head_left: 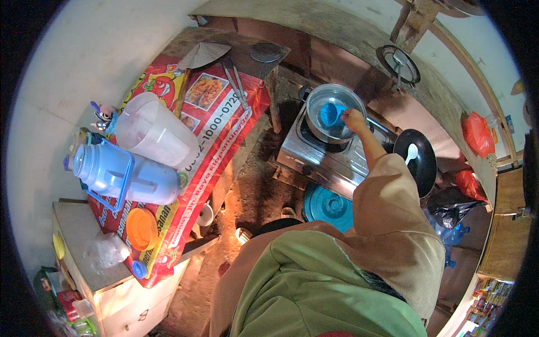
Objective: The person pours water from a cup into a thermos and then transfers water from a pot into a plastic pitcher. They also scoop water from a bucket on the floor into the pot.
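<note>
My right hand (355, 119) reaches out over a steel pot (314, 126) on the left burner of a metal stove (331, 160). It grips a blue cup (331, 114) by the handle, held tilted inside the pot. My arm is in a tan sleeve. My left hand is hidden below my green and tan clothing. A black pan (426, 163) with a white spoon (410, 153) in it sits on the stove's right burner.
A table with a red printed cover (222, 121) stands to the left, bearing a clear jug (154, 132), a blue flask (126, 177), an orange lid (141, 229) and tongs (237, 85). A blue lid (328, 205) lies on the dirt floor. A round lid (397, 63) hangs above.
</note>
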`<act>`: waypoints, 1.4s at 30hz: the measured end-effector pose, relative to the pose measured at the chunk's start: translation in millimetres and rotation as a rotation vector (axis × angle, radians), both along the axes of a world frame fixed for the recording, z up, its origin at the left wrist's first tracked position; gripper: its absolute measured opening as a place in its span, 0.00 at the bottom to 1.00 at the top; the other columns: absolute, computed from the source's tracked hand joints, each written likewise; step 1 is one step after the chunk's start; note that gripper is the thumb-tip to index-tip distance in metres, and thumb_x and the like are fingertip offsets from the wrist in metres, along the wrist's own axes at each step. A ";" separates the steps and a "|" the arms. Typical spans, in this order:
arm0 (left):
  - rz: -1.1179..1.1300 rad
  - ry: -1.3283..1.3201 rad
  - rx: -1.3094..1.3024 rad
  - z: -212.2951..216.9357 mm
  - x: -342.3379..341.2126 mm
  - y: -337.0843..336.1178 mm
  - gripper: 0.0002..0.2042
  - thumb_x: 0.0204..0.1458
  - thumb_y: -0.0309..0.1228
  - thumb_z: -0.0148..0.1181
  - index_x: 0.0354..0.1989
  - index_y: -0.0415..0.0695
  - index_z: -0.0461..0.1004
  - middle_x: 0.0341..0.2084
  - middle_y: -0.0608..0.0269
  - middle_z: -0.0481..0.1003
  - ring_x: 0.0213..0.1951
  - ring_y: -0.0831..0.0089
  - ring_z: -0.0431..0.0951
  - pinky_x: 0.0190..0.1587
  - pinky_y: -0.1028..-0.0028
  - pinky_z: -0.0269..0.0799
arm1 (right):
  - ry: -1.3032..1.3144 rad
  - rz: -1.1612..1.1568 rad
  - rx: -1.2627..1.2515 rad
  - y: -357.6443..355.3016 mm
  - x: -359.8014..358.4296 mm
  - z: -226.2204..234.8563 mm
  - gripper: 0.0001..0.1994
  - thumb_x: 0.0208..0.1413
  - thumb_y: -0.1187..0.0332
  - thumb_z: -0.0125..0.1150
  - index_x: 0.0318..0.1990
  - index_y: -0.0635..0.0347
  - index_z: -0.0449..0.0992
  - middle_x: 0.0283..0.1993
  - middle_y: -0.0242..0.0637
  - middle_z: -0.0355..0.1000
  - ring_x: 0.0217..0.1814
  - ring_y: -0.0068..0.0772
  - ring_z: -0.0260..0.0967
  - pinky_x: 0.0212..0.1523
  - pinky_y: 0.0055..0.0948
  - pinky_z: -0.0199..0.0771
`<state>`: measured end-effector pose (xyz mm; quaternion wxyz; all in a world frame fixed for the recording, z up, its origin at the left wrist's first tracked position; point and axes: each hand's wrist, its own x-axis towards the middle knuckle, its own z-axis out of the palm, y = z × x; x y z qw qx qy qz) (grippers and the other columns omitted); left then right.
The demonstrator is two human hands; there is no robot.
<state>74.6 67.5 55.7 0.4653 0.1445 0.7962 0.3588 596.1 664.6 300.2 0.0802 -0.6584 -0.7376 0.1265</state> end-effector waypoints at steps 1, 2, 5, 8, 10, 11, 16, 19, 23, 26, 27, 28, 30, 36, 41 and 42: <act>0.023 -0.015 0.016 -3.0 1.3 -2.7 0.14 0.49 0.33 0.51 0.41 0.36 0.68 0.28 0.59 0.72 0.27 0.72 0.74 0.28 0.73 0.70 | 0.039 -0.016 -0.058 4.3 -1.3 2.8 0.06 0.47 0.66 0.57 0.29 0.59 0.74 0.28 0.41 0.69 0.33 0.41 0.68 0.34 0.34 0.68; 0.049 -0.031 0.036 -5.3 1.8 -4.8 0.15 0.50 0.33 0.51 0.42 0.36 0.68 0.28 0.59 0.72 0.27 0.72 0.74 0.28 0.73 0.70 | 0.077 -0.033 -0.118 7.1 -2.0 5.4 0.06 0.47 0.66 0.57 0.29 0.58 0.74 0.26 0.39 0.69 0.31 0.38 0.68 0.32 0.32 0.68; 0.061 -0.105 0.090 -1.3 -5.3 17.7 0.15 0.50 0.33 0.51 0.43 0.36 0.68 0.29 0.59 0.73 0.28 0.72 0.74 0.29 0.73 0.70 | 1.026 -0.306 -0.373 -1.9 33.5 -6.3 0.05 0.49 0.66 0.57 0.28 0.56 0.72 0.27 0.31 0.68 0.28 0.27 0.64 0.29 0.26 0.65; 0.102 0.005 0.071 -10.9 -3.6 12.2 0.16 0.50 0.32 0.52 0.43 0.35 0.68 0.30 0.58 0.73 0.28 0.72 0.75 0.29 0.74 0.71 | 1.198 -0.349 -0.406 -9.8 19.0 11.1 0.03 0.51 0.68 0.55 0.30 0.54 0.71 0.28 0.28 0.67 0.28 0.22 0.61 0.30 0.24 0.64; 0.179 -0.022 0.072 -17.6 -8.4 4.7 0.15 0.50 0.31 0.52 0.43 0.34 0.68 0.30 0.58 0.73 0.29 0.72 0.75 0.29 0.74 0.72 | 1.260 -0.381 -0.373 -21.3 -2.7 32.4 0.03 0.52 0.68 0.53 0.32 0.56 0.71 0.29 0.29 0.67 0.29 0.23 0.62 0.32 0.25 0.65; 0.196 -0.043 0.076 -18.2 -10.8 11.8 0.15 0.50 0.31 0.52 0.43 0.33 0.68 0.29 0.57 0.73 0.29 0.72 0.75 0.29 0.74 0.72 | 1.282 -0.385 -0.349 -26.2 0.3 39.5 0.04 0.52 0.68 0.53 0.32 0.56 0.71 0.29 0.29 0.68 0.29 0.23 0.62 0.32 0.25 0.65; 0.071 0.019 -0.026 -17.3 -33.2 15.4 0.15 0.49 0.31 0.52 0.41 0.32 0.69 0.28 0.58 0.73 0.27 0.72 0.75 0.27 0.75 0.72 | 1.342 -0.302 -0.281 -43.8 1.4 87.7 0.05 0.53 0.68 0.51 0.32 0.57 0.71 0.29 0.28 0.67 0.29 0.22 0.61 0.33 0.23 0.64; 0.110 0.009 -0.008 -21.6 -37.9 6.1 0.14 0.49 0.32 0.52 0.38 0.33 0.70 0.26 0.60 0.73 0.25 0.73 0.74 0.26 0.75 0.71 | 1.356 -0.228 -0.241 -52.5 -23.6 126.1 0.05 0.53 0.67 0.51 0.32 0.56 0.71 0.30 0.27 0.67 0.28 0.21 0.60 0.33 0.22 0.62; 0.017 0.002 -0.139 -1.9 -48.9 0.7 0.14 0.49 0.35 0.50 0.38 0.36 0.71 0.25 0.60 0.73 0.23 0.73 0.74 0.27 0.74 0.71 | 1.326 -0.114 -0.152 -71.8 -68.2 188.6 0.06 0.52 0.64 0.52 0.31 0.55 0.71 0.31 0.27 0.67 0.32 0.21 0.60 0.35 0.24 0.59; -0.068 0.002 -0.052 -12.4 -68.5 -9.3 0.14 0.49 0.35 0.50 0.39 0.38 0.72 0.27 0.58 0.74 0.24 0.72 0.75 0.28 0.73 0.71 | 1.342 -0.060 -0.109 -82.0 -96.3 229.8 0.05 0.52 0.66 0.53 0.31 0.54 0.71 0.29 0.25 0.65 0.31 0.20 0.59 0.34 0.23 0.59; 0.019 0.017 -0.060 -14.8 -68.8 -15.0 0.14 0.49 0.35 0.50 0.39 0.38 0.72 0.27 0.58 0.74 0.25 0.72 0.75 0.28 0.73 0.70 | 1.381 -0.040 -0.103 -84.5 -111.1 241.2 0.04 0.52 0.66 0.54 0.31 0.54 0.71 0.28 0.24 0.64 0.31 0.19 0.58 0.34 0.22 0.59; 0.088 0.021 -0.064 -8.0 -63.3 -7.2 0.14 0.49 0.35 0.50 0.40 0.38 0.72 0.27 0.58 0.74 0.25 0.72 0.76 0.28 0.73 0.70 | 1.362 -0.015 -0.084 -90.9 -121.9 251.2 0.07 0.55 0.65 0.50 0.33 0.56 0.71 0.30 0.26 0.68 0.26 0.16 0.60 0.30 0.17 0.60; 0.141 0.053 -0.078 -1.7 -65.7 -7.4 0.15 0.49 0.36 0.50 0.39 0.39 0.72 0.27 0.58 0.75 0.26 0.72 0.76 0.28 0.72 0.70 | 1.335 0.037 -0.078 -101.2 -153.3 276.8 0.07 0.55 0.64 0.50 0.34 0.56 0.71 0.29 0.25 0.68 0.27 0.15 0.61 0.30 0.16 0.61; -0.065 0.342 -0.081 -30.4 -88.3 -30.9 0.15 0.48 0.39 0.48 0.35 0.40 0.73 0.23 0.55 0.73 0.28 0.69 0.75 0.29 0.68 0.69 | 1.305 0.276 -0.158 -124.0 -253.6 327.3 0.09 0.53 0.61 0.53 0.35 0.55 0.72 0.31 0.22 0.66 0.29 0.16 0.56 0.31 0.18 0.57; -0.020 0.302 -0.085 -34.2 -86.4 -42.0 0.14 0.47 0.39 0.47 0.31 0.40 0.72 0.22 0.54 0.72 0.27 0.66 0.74 0.29 0.67 0.67 | 1.265 0.314 -0.095 -136.3 -325.3 350.8 0.11 0.53 0.60 0.53 0.36 0.56 0.72 0.31 0.23 0.66 0.29 0.15 0.56 0.31 0.17 0.55; 0.017 0.298 -0.086 -38.0 -83.5 -53.4 0.14 0.47 0.39 0.47 0.31 0.40 0.72 0.21 0.53 0.72 0.26 0.66 0.73 0.28 0.67 0.67 | 1.262 0.360 -0.102 -143.2 -350.3 356.8 0.11 0.53 0.60 0.53 0.36 0.56 0.72 0.31 0.23 0.66 0.29 0.15 0.56 0.31 0.16 0.55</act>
